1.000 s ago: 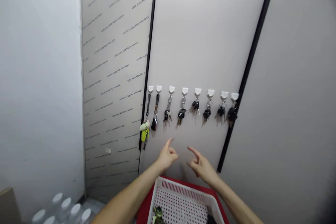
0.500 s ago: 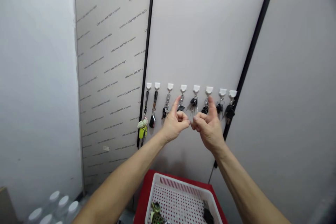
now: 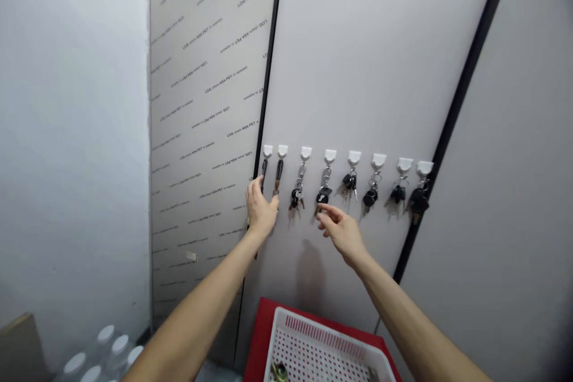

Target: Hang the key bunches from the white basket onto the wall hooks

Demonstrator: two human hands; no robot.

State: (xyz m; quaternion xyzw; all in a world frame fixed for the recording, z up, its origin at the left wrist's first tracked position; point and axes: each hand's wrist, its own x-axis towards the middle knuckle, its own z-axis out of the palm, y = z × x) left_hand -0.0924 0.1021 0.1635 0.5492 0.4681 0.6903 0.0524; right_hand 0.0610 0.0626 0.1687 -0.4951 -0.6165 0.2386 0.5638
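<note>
The 2 leftmost key straps (image 3: 280, 171) hang vertically behind our left hand (image 3: 261, 210), fingers half-spread; our right hand (image 3: 342, 233), farther right, curls loosely. We cannot tell either's grip.

Two bare hands (image 3: 261, 210) with slender fingers (image 3: 329, 210), narrow bare wrists (image 3: 363, 259) and bare, gradually widening forearms (image 3: 208, 304)

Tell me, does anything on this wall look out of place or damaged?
Nothing looks plainly damaged. Slightly odd: the two leftmost hooks, above the left hand, sit closer together than the next few, so the row looks unevenly spaced. The rightmost keys also appear to hang partly over the right-hand black strip.
</note>
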